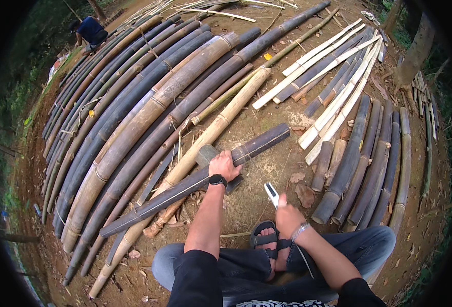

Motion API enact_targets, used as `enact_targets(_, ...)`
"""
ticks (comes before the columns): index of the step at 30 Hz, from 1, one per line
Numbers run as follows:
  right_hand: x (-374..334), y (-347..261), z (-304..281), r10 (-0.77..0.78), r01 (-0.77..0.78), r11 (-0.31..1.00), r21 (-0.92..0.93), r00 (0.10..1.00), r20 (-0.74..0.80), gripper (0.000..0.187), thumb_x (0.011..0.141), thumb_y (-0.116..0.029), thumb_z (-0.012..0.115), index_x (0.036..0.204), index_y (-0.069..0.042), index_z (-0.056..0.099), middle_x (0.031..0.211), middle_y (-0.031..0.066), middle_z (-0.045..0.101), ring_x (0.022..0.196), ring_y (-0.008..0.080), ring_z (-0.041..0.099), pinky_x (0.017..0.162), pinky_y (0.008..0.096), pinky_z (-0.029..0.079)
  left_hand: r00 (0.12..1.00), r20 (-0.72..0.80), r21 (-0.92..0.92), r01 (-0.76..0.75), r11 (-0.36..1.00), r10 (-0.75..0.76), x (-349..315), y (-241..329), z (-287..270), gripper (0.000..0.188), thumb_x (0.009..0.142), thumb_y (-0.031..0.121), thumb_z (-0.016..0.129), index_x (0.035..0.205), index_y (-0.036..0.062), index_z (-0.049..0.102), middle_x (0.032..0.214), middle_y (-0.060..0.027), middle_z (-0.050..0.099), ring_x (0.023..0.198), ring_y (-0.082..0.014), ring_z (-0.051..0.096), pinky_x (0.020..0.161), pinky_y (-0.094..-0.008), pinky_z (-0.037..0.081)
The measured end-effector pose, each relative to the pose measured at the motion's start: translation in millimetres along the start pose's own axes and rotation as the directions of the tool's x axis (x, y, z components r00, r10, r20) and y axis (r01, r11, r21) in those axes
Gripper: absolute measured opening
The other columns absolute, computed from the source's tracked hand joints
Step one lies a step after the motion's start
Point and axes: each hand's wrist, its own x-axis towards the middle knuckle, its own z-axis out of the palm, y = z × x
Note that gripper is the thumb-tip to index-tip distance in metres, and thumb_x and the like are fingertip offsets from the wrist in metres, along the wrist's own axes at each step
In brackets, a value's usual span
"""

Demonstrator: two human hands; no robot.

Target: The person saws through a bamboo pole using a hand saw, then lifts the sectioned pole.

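Observation:
I sit with my left hand gripping a dark bamboo pole near its middle, a watch on that wrist. The pole slants from lower left to upper right and has a pale line along its length. Beneath it lies a short thick grey bamboo piece, partly covered by my hand and the pole. My right hand is closed around a slim tool, its white and dark end sticking out above the thumb. A long thin dark part shows below that wrist. The tool's kind is unclear, and it is apart from the pole.
Long bamboo poles lie in a wide row at left, with a pale pole nearest me. To the right are split pale strips and shorter dark lengths. My sandalled foot is close by. Another person crouches far left.

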Motion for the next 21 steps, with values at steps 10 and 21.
enact_targets(10, 29, 16, 11, 0.001, 0.007, 0.998, 0.066, 0.994, -0.112, 0.044, 0.092, -0.007, 0.044, 0.128, 0.016, 0.035, 0.083, 0.0307, 0.067, 0.078, 0.0458, 0.068, 0.066, 0.0538, 0.054, 0.996, -0.078, 0.031, -0.049, 0.998, 0.051, 2, 21, 11, 0.055, 0.078, 0.048, 0.073, 0.104, 0.0019, 0.058, 0.106, -0.0193, 0.067, 0.101, -0.0341, 0.067, 0.088, -0.0436, 0.053)
enact_targets(21, -14, 11, -6, 0.05, -0.048, 0.996, 0.079, 0.998, -0.027, 0.05, 0.095, -0.017, 0.05, 0.132, 0.012, 0.034, 0.085, 0.0278, 0.067, 0.08, 0.0426, 0.069, 0.069, 0.0492, 0.056, 0.999, -0.033, 0.076, -0.006, 0.997, 0.009, 16, 26, 6, 0.059, 0.075, 0.052, 0.074, 0.104, 0.0025, 0.057, 0.104, -0.0178, 0.068, 0.096, -0.0346, 0.068, 0.086, -0.0431, 0.054)
